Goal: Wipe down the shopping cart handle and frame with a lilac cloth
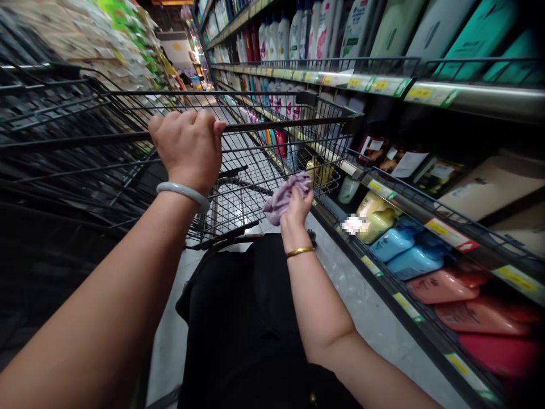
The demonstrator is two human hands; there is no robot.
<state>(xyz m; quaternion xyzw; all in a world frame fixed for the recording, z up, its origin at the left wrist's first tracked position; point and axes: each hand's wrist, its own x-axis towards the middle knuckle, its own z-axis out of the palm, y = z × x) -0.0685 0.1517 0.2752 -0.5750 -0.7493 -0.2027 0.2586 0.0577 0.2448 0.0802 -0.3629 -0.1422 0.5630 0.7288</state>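
Left hand (187, 142) clamped firmly round the top bar of the shopping cart (289, 121), floor showing through its wire mesh! Right hand (300, 208), fingers closed on a bunched purple cloth (286, 199) at the cart's near right side. Right of the cart, the lower shelf (389, 286) holds yellow bottles (377, 227), blue bottles (415, 262), coral bottles (485, 316); above, upright bottles (357, 28) pack the upper shelf (489, 99).

Dim light, glare on the floor (361, 295), blurry edges

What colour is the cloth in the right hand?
Pale purple; the cloth shows best in the head view, bunched in the right hand.
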